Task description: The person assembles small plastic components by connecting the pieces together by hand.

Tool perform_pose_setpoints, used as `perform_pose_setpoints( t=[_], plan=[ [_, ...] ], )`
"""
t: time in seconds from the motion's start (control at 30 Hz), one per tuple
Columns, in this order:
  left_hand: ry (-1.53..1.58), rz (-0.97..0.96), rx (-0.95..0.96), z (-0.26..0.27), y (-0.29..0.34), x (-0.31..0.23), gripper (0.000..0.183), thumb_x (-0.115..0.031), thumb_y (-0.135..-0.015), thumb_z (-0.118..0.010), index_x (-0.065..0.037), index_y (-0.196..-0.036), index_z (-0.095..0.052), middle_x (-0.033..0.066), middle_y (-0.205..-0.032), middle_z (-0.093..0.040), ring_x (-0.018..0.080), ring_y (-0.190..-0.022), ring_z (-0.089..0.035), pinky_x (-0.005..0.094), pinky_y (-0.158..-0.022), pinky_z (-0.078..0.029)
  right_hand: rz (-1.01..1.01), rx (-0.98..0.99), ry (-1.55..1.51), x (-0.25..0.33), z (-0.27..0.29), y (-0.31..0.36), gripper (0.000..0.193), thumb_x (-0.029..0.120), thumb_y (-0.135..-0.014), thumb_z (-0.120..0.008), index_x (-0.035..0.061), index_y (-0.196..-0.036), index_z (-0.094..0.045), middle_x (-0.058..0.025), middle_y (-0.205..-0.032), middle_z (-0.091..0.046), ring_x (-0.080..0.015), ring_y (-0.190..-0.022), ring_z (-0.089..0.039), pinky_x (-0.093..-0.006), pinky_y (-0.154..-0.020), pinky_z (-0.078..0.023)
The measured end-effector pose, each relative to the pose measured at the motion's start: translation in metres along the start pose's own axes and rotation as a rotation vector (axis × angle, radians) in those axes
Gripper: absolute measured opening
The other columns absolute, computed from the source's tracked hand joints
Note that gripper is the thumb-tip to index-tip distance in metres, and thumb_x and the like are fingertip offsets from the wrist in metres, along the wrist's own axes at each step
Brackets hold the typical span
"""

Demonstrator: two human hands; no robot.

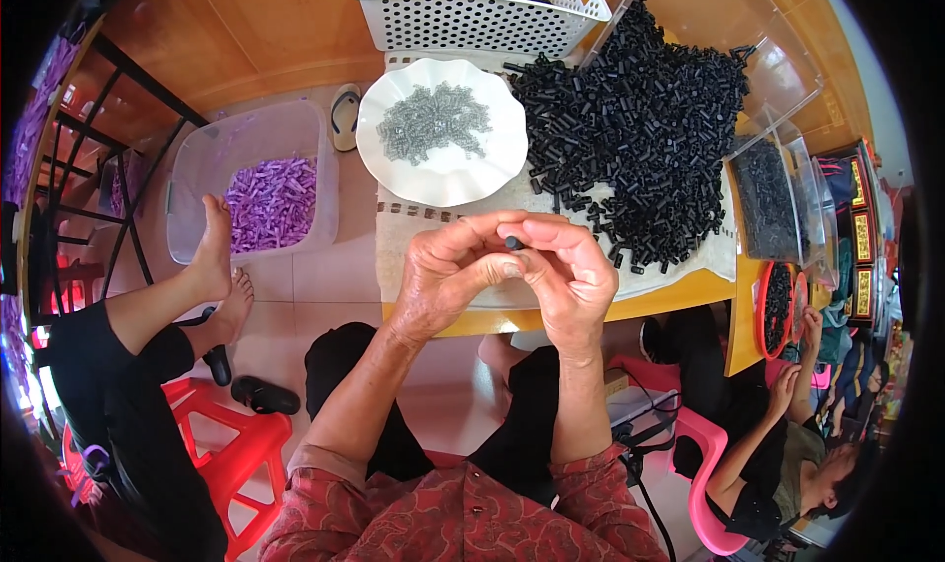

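In front of my chest, my left hand (445,272) and my right hand (569,275) meet over the table's near edge. Their thumbs and index fingers pinch a small black cylinder (513,242), of which only one dark end shows. Just beyond them, a white scalloped plate (443,186) carries many small clear pieces (431,124). To its right spreads a large heap of short black cylinders (645,134). Plate and heap rest on a pale cloth (409,262).
A white perforated basket (472,26) with black pieces stands at the back. Left, on the floor, a clear tub (187,203) holds purple pieces (274,208). A red stool (241,464) and another person's bare foot are nearby. At right sit a red tray (763,316) and a co-worker (778,444).
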State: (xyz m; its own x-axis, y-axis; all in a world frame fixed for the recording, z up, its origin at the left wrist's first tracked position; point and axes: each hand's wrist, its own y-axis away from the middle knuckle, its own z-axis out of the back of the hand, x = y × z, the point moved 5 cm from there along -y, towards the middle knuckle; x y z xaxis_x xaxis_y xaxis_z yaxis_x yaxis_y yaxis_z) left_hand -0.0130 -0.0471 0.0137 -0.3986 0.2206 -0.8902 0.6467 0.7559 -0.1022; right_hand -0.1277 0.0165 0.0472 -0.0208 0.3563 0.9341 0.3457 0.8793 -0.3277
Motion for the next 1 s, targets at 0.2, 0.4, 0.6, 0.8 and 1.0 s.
perform_pose_setpoints(
  t=[0.2,0.4,0.6,0.8,1.0],
  plan=[
    [0.012,0.001,-0.037,-0.007,0.000,0.003,0.043,0.002,-0.089,-0.063,-0.002,-0.131,-0.054,0.0078,-0.111,-0.065,0.0118,-0.096,-0.061,0.0267,-0.086,-0.052,0.004,0.011,0.115,0.003,0.009,-0.004,0.023,-0.010,-0.083,-0.064,-0.0052,-0.105,-0.060,-0.0159,-0.107,-0.064,-0.0200,-0.098,-0.064,-0.0288,-0.084,-0.053],
    [0.205,0.088,-0.059,-0.001,-0.002,0.018,0.037,-0.006,-0.098,-0.051,-0.001,-0.135,-0.049,0.0135,-0.115,-0.063,0.0180,-0.095,-0.064,0.0336,-0.085,-0.056,-0.024,-0.018,0.181,0.005,0.013,-0.005,0.024,-0.008,-0.082,-0.066,-0.0040,-0.105,-0.063,-0.0153,-0.108,-0.066,-0.0184,-0.099,-0.063,-0.0273,-0.083,-0.053],
    [0.356,0.144,-0.048,-0.003,-0.005,0.016,0.035,-0.013,-0.101,-0.045,0.000,-0.134,-0.049,0.0162,-0.115,-0.062,0.0215,-0.095,-0.065,0.0364,-0.086,-0.056,0.119,-0.053,0.460,0.009,0.021,-0.010,0.017,0.002,-0.083,-0.069,0.0002,-0.100,-0.068,-0.0167,-0.116,-0.064,-0.0242,-0.104,-0.061,-0.0340,-0.088,-0.050],
    [0.201,0.143,-0.064,0.000,-0.002,0.019,0.037,-0.015,-0.102,-0.044,-0.001,-0.136,-0.047,0.0158,-0.117,-0.061,0.0215,-0.099,-0.064,0.0353,-0.086,-0.056,0.181,0.062,0.661,0.010,0.005,-0.010,0.020,0.004,-0.079,-0.072,0.0035,-0.099,-0.070,-0.0163,-0.123,-0.060,-0.0264,-0.108,-0.058,-0.0366,-0.088,-0.048],
    [0.376,0.220,-0.089,-0.007,-0.005,0.007,0.038,-0.021,-0.103,-0.041,0.002,-0.133,-0.048,0.0150,-0.114,-0.060,0.0213,-0.096,-0.064,0.0348,-0.086,-0.055,0.125,0.013,0.552,0.008,0.011,-0.009,0.016,0.003,-0.079,-0.073,0.0020,-0.095,-0.069,-0.0153,-0.122,-0.061,-0.0253,-0.106,-0.059,-0.0353,-0.089,-0.048]
  ],
)
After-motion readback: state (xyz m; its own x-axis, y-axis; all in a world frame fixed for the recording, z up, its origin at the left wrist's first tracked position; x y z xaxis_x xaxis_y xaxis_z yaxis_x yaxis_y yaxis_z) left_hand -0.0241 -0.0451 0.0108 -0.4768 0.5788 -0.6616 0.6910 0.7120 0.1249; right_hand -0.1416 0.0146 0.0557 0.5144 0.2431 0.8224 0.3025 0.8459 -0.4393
